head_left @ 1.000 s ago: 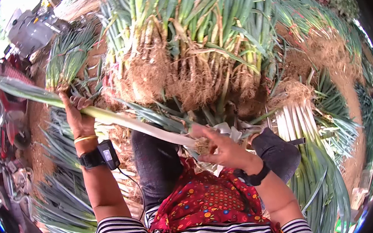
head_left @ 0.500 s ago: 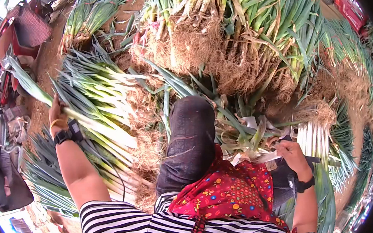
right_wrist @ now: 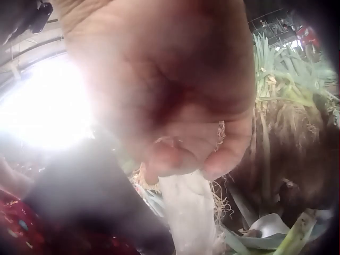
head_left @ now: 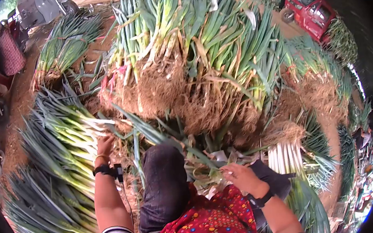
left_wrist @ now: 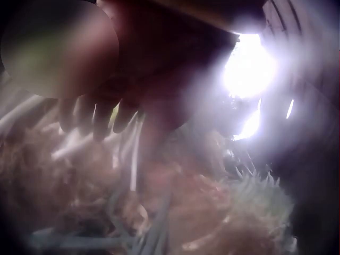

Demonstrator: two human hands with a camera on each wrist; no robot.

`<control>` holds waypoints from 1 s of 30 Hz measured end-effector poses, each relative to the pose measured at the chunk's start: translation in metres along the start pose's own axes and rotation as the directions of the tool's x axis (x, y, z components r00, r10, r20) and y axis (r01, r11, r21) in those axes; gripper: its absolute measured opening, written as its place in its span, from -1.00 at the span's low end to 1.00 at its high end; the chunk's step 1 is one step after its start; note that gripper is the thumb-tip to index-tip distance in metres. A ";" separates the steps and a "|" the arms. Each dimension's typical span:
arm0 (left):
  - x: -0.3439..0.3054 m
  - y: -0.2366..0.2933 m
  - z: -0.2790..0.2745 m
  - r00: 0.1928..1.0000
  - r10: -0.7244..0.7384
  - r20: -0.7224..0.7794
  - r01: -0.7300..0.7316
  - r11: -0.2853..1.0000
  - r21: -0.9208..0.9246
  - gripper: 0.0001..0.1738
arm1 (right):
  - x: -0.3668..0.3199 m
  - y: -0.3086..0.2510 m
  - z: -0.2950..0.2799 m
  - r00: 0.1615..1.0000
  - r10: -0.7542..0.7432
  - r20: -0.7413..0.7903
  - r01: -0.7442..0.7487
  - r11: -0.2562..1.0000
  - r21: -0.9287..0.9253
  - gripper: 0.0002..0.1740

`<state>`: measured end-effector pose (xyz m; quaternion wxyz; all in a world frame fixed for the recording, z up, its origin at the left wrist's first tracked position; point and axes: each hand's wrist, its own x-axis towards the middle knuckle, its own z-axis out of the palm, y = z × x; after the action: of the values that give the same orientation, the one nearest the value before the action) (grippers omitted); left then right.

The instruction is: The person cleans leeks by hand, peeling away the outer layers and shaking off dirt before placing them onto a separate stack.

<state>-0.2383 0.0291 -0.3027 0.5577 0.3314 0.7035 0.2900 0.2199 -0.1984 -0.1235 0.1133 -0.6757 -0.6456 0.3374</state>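
Observation:
In the head view my left hand (head_left: pixel 104 145) is at the white stalks and roots of a large pile of leeks (head_left: pixel 64 143) on the left. Its fingers point down over pale stalks (left_wrist: pixel 69 144) in the left wrist view, slightly apart, and nothing shows gripped. My right hand (head_left: pixel 244 178) is above the lap, near the red patterned cloth (head_left: pixel 206 214). The right wrist view has the fingers and thumb of this hand (right_wrist: pixel 175 90) pinching a whitish, translucent strip (right_wrist: pixel 188 212) that hangs down, with thin roots beside it.
Upright leek bundles (head_left: pixel 206 46) with brown roots (head_left: pixel 147 91) stand in front of the knee (head_left: pixel 161 178). White-stalked leeks (head_left: pixel 285 157) lie at the right. Loose leaves (head_left: pixel 201 171) are between the legs. A red vehicle (head_left: pixel 310 15) is at the far right, a small bundle (head_left: pixel 63 50) far left.
The long leek my left hand held is no longer in it; that hand has come down and inward to the left pile. My right hand moved away from the leek's root end. The head view has shifted.

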 end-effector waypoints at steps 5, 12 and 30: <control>0.040 0.113 0.112 0.851 0.454 0.265 -0.482 0.875 0.048 -0.36 | -0.010 0.008 -0.005 0.998 -0.035 -0.045 0.035 0.999 -0.001 -0.66; 0.055 0.191 0.171 0.769 0.629 0.117 -0.602 0.649 0.465 -0.19 | -0.042 0.038 0.005 0.993 0.116 -0.004 -0.116 0.992 -0.041 -0.71; 0.098 0.298 0.229 0.833 0.548 0.072 -0.427 0.555 0.714 0.58 | -0.009 0.059 0.009 0.934 0.287 0.212 -0.320 0.937 0.141 -0.65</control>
<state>0.0130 0.2973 -0.1772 0.2268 0.6759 0.6808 0.1677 0.2620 -0.2173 -0.1626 0.0564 -0.7203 -0.5090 0.4679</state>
